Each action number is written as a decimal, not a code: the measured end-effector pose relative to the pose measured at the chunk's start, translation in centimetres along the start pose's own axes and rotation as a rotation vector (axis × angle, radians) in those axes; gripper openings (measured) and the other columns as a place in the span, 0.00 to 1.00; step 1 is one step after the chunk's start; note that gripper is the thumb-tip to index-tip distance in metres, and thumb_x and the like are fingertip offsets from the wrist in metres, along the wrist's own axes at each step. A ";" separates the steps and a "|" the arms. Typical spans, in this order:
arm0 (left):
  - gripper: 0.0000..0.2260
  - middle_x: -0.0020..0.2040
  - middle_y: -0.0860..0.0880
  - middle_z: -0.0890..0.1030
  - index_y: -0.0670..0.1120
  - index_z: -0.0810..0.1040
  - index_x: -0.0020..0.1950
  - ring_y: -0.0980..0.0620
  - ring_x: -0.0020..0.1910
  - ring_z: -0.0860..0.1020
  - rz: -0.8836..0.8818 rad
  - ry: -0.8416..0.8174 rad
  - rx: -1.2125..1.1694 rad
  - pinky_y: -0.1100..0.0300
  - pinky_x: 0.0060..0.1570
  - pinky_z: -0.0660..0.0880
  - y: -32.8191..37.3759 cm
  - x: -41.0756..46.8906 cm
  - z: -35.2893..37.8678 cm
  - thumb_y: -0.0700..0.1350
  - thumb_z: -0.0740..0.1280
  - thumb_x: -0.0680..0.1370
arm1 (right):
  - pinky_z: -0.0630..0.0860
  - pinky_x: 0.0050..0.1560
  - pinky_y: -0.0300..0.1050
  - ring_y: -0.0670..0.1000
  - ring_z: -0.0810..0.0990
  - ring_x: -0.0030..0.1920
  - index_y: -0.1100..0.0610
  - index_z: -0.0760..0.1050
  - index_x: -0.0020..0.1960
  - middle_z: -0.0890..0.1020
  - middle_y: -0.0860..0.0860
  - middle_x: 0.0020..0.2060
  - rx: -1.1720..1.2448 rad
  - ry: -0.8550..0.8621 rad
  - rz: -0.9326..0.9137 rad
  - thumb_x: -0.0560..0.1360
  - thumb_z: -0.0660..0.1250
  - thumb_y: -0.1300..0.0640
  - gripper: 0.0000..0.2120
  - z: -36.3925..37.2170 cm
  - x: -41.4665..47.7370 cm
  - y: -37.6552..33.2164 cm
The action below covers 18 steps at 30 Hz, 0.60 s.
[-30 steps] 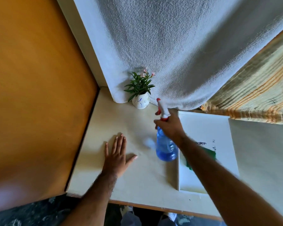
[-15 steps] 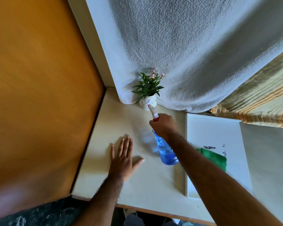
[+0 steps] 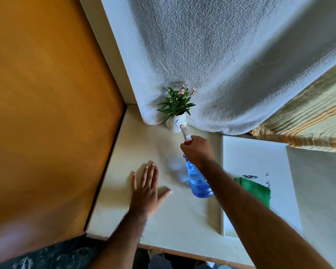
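Now the blue spray bottle [image 3: 199,181] tilts above the bench [image 3: 182,220], nozzle close to the potted plant [image 3: 176,111]; your right hand [image 3: 197,151] grips its neck, your left hand [image 3: 146,188] lies spread flat just beside it.

A green cloth [image 3: 257,191] lies in a white tray [image 3: 256,158], near a hanging white towel [image 3: 221,65].

right hand [image 3: 197,150]: grips the neck of the blue spray bottle [image 3: 199,181], nozzle tilted toward the potted plant [image 3: 176,111]
left hand [image 3: 146,188]: flat on the table [image 3: 175,216], fingers spread
tray [image 3: 258,152]: holds a green cloth [image 3: 257,189]
backdrop: white towel [image 3: 211,55]
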<state>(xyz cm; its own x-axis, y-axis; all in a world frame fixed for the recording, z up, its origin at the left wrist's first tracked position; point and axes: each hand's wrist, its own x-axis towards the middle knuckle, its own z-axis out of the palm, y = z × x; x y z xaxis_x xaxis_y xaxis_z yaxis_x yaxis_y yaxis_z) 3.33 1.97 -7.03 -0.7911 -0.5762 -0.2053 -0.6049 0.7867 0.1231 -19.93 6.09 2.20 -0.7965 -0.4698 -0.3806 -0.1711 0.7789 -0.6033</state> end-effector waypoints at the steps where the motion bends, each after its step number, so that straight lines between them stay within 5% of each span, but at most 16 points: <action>1: 0.45 0.82 0.42 0.68 0.41 0.65 0.81 0.41 0.80 0.68 0.001 -0.001 0.004 0.28 0.76 0.66 0.0 0.0 -0.1 0.73 0.52 0.76 | 0.72 0.32 0.41 0.49 0.82 0.31 0.52 0.76 0.34 0.84 0.49 0.26 -0.003 -0.007 -0.001 0.64 0.62 0.50 0.07 0.0 0.0 0.0; 7: 0.45 0.81 0.41 0.70 0.40 0.67 0.80 0.40 0.79 0.71 0.007 -0.012 0.002 0.33 0.76 0.57 0.0 0.0 -0.2 0.73 0.53 0.76 | 0.82 0.45 0.48 0.55 0.85 0.40 0.53 0.79 0.44 0.86 0.53 0.35 0.080 0.015 -0.040 0.67 0.65 0.52 0.08 -0.5 -0.7 0.8; 12: 0.45 0.81 0.41 0.70 0.40 0.67 0.80 0.39 0.78 0.71 0.000 -0.044 -0.005 0.28 0.74 0.67 -0.1 -0.2 -0.4 0.73 0.52 0.76 | 0.83 0.44 0.51 0.53 0.85 0.37 0.53 0.80 0.49 0.86 0.54 0.34 0.292 0.190 -0.087 0.67 0.66 0.54 0.11 -3.8 -2.2 2.3; 18: 0.48 0.79 0.39 0.73 0.38 0.70 0.78 0.37 0.76 0.74 -0.019 -0.031 -0.050 0.27 0.72 0.70 0.3 0.0 -0.8 0.75 0.41 0.79 | 0.77 0.40 0.35 0.41 0.84 0.35 0.47 0.81 0.54 0.86 0.46 0.36 0.558 0.532 -0.365 0.72 0.69 0.54 0.11 -10.9 -1.7 5.4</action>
<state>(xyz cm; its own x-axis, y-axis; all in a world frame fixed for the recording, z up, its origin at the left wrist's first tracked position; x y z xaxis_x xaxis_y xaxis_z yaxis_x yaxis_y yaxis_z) 3.08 2.01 -6.25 -0.7770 -0.5829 -0.2379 -0.6239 0.7635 0.1669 -25.85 15.63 7.23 -0.9372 -0.2851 0.2010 -0.2710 0.2323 -0.9341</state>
